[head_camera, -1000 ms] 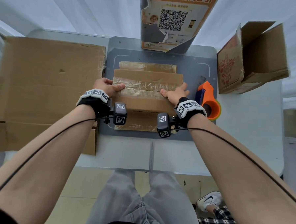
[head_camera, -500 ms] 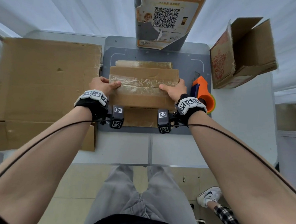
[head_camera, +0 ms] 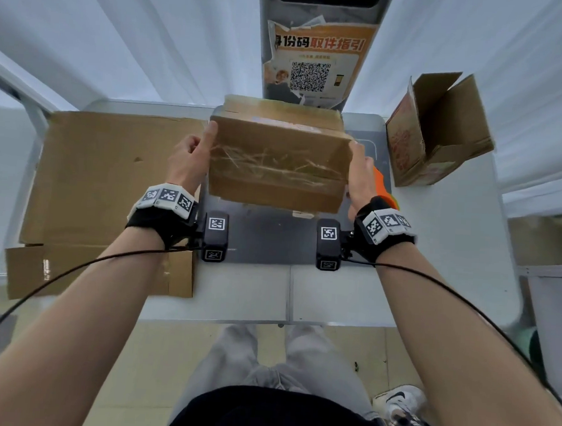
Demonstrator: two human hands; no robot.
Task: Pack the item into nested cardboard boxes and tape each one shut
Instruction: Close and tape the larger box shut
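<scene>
Lifted since the earlier frame, the taped box [head_camera: 277,162] now tilts above the grey mat [head_camera: 265,234]. Flattened cardboard [head_camera: 105,177] lies leftmost; the left hand [head_camera: 189,159] and right hand [head_camera: 359,178] clasp the box's ends, fingers curled around them.

A white table [head_camera: 334,297] carries a dark grey mat [head_camera: 271,241], a flattened cardboard sheet [head_camera: 112,178] at left, an orange tape dispenser [head_camera: 383,189], and 1 open box [head_camera: 440,133] at right.
</scene>
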